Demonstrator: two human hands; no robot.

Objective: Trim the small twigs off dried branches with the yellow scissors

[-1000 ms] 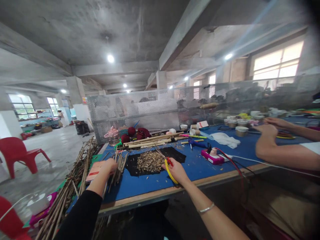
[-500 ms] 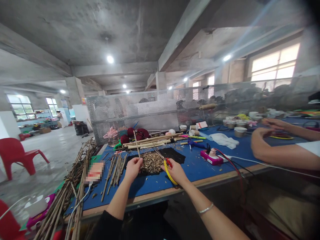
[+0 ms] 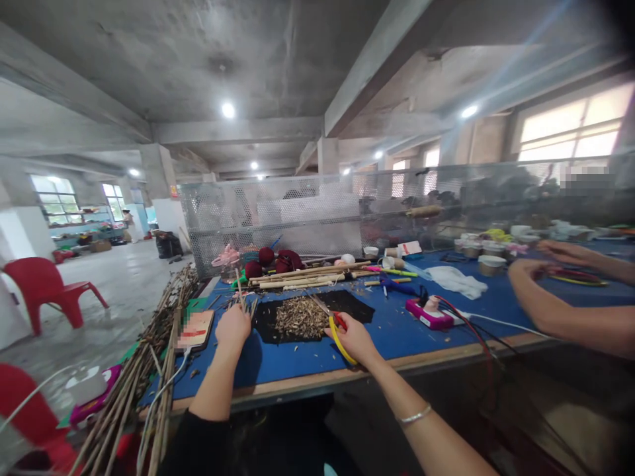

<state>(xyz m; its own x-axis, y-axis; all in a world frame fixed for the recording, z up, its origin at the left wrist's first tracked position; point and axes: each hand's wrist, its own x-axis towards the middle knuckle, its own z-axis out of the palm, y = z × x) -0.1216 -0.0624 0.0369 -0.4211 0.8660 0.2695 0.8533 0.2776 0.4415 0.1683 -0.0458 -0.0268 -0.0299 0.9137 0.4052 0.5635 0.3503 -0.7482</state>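
Observation:
My left hand point(image 3: 233, 325) is closed around a thin stick point(image 3: 239, 289) that points up from its fingers. It hovers over the loose sticks point(image 3: 254, 308) on the blue table, hiding most of them. In my right hand point(image 3: 356, 338) is a pair of scissors with yellow and red handles point(image 3: 340, 345). Their blades point(image 3: 320, 303) reach over a heap of short cut stick pieces point(image 3: 302, 318). That heap lies on a black cloth point(image 3: 268, 322) between my hands.
Long twigs point(image 3: 129, 387) pile up at the left table edge beside a phone point(image 3: 197, 329) on a white cable. Behind lie pale sticks point(image 3: 292, 279) and dark red balls point(image 3: 288, 261). A purple power strip point(image 3: 434, 316) is right; another person's arms point(image 3: 546, 297) work beyond.
My left hand has moved left, with a stick, from beside the cut heap to over the loose sticks. My right hand keeps the scissors near the heap. The view has shifted slightly.

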